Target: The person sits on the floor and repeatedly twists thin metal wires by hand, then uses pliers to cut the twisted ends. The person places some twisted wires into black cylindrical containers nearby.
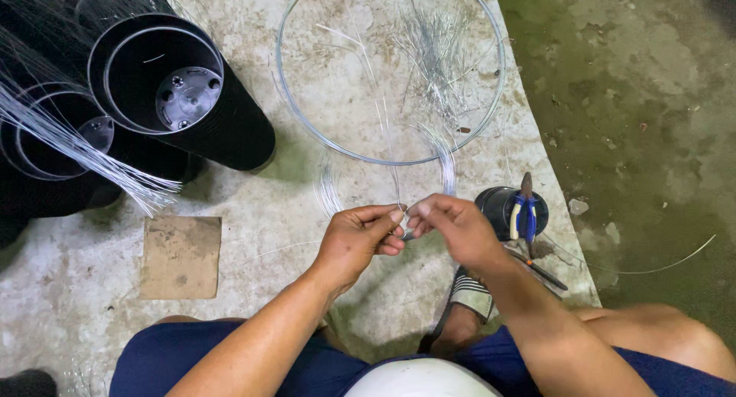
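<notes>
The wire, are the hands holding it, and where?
Yes. The left hand and right hand pinch a thin silver wire at its lower end, fingertips nearly meeting. The exact grip is too small to see.

Soft, even daylight fills the view, bright enough to read the pale concrete slab [253, 159] clearly. Shadows are faint and short: one pools under the black plastic pots [165, 90] toward 5 o'clock, another lies beneath the forearms near 6 o'clock. Thin glints run along the wire ring [285, 106] and the bundle of wire strands [69, 140] at 9 o'clock. The darker mossy floor [644, 98] at 3 o'clock looks dimmer. Focus is sharp at the centre; the wide lens bends lines slightly at the edges.
</notes>
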